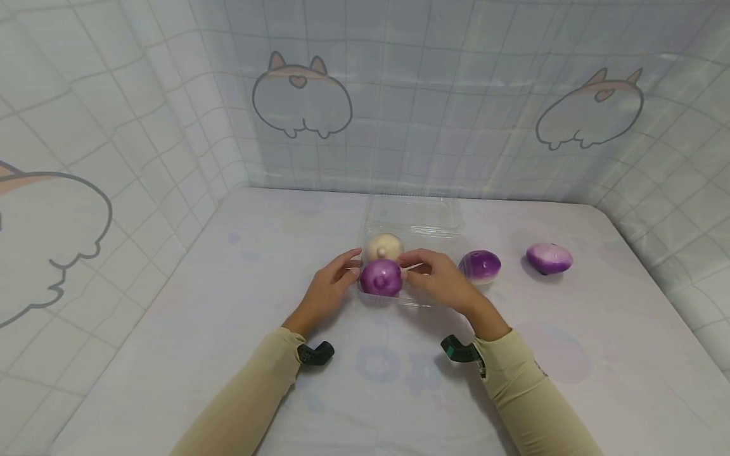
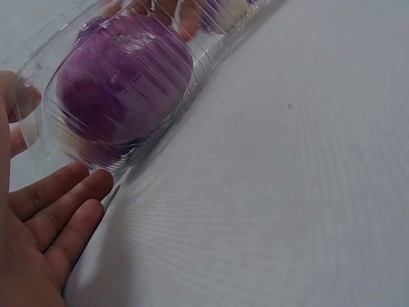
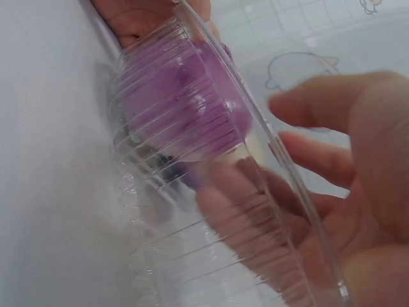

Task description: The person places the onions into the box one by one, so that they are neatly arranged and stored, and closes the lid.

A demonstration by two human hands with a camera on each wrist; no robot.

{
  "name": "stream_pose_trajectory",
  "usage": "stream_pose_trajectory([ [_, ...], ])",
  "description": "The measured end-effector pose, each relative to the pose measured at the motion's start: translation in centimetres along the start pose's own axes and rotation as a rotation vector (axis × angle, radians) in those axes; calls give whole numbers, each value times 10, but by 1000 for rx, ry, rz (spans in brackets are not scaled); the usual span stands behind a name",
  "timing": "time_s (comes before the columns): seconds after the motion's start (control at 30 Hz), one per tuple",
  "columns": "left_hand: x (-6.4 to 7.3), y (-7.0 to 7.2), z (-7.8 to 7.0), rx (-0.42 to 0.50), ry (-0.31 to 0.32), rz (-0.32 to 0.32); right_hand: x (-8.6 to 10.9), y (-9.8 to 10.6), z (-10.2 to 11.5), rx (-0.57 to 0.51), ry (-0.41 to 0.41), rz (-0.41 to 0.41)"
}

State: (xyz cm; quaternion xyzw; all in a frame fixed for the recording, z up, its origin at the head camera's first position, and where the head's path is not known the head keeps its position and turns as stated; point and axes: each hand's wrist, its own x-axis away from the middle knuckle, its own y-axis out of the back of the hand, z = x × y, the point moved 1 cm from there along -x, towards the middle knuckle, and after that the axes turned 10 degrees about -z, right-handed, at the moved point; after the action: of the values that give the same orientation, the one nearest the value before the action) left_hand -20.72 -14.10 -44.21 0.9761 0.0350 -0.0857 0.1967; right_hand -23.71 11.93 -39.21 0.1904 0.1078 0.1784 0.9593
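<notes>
A clear plastic clamshell box [image 1: 419, 297] lies with its lid folded back. In its left half a red onion [image 1: 381, 278] sits at the front, with a white onion [image 1: 384, 246] behind it. My left hand [image 1: 326, 290] is at the box's left side, its lower fingers extended along the outer wall in the left wrist view. My right hand [image 1: 438, 278] reaches over the box from the right, fingertips beside the two onions. In the right wrist view some of its fingers show through the clear wall, bent loosely, and I see nothing gripped between them.
Just right of the box lies another purple-and-white onion [image 1: 480, 266]. Farther right is one more red onion [image 1: 549, 258]. The transparent lid [image 1: 412, 214] lies flat behind the box. A pale cloth covers the table, and tile-patterned curtains [image 1: 399, 95] stand behind it and at both sides.
</notes>
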Motion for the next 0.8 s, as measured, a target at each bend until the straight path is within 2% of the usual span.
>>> stream_pose_trajectory([
  [0.1, 0, 0, 0, -7, -2, -1, -1, 3, 1, -15, -1, -87],
  [0.2, 0, 0, 0, -4, -2, 3, 0, 8, 3, -32, -3, -136],
  [0.53, 2, 0, -3, 27, -3, 5, 10, 46, 5, -38, 4, -234],
  [0.67, 1, 0, -2, 31, -9, 5, 16, 65, 0, 2, -20, -285],
  [0.8, 1, 0, -1, 27, -9, 1, 21, 80, -3, -42, -48, -308],
])
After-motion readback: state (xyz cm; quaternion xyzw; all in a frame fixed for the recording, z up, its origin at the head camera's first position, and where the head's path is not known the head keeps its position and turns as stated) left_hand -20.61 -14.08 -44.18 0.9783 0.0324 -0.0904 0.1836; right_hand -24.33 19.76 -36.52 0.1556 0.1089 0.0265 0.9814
